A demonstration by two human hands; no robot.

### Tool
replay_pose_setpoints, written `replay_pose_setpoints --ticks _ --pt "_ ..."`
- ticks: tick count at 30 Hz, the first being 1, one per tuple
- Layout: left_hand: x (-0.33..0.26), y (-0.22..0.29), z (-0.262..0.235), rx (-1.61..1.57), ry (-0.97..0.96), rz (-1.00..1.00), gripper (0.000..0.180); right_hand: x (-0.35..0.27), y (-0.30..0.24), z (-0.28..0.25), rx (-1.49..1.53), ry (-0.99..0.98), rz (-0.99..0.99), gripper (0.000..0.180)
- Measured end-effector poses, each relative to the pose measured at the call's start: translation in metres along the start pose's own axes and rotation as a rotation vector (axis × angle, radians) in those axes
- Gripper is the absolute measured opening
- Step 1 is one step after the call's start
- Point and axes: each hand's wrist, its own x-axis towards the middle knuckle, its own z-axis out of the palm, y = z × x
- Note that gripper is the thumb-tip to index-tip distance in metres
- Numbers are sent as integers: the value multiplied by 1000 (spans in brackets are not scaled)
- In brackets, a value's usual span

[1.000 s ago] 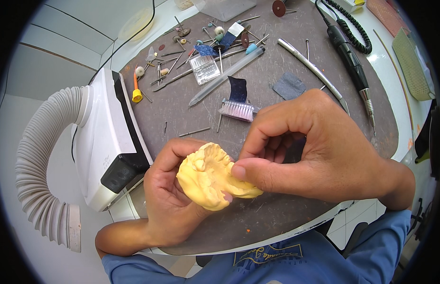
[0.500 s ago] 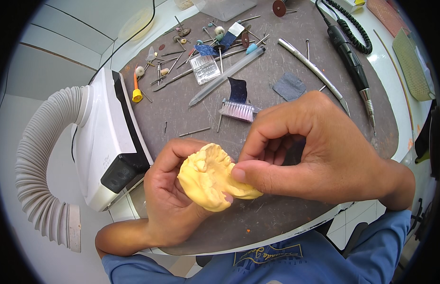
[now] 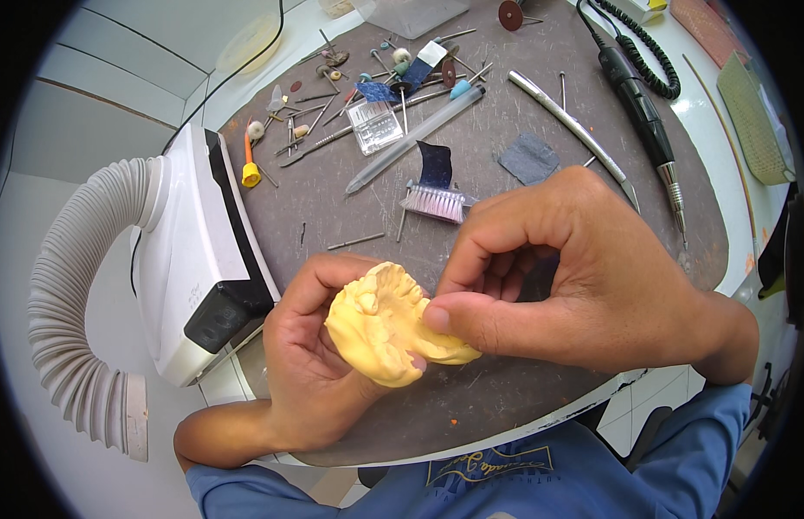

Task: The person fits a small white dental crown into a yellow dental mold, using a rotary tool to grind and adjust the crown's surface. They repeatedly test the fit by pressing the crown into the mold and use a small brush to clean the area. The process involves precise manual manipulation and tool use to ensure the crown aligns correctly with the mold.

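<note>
Dental cast (image 3: 380,324) between both hands, suction unit (image 3: 203,259) left, brush (image 3: 434,202) behind

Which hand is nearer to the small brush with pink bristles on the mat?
The right hand. Its knuckles lie just beside the pink brush. The left hand is lower, farther from the brush, cradling the yellow dental cast.

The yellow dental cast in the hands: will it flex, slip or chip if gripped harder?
The yellow dental cast looks rigid and stone-like, so it probably won't flex. Its thin ridges seem apt to chip. The left hand cradles it and the right hand pinches it, so slipping seems unlikely.
</note>
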Motion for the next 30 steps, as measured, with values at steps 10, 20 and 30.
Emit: replay_pose_setpoints --ticks 10,20,30 --pt "1 3 3 -9 22 -9 66 -2 0 -3 70 55 16 14" --pt "21 -5 -17 536 -127 500 41 -1 -16 -18 287 0 299 17" --pt "12 22 -5 1044 -189 541 57 0 -13 -21 361 -44 346 21"
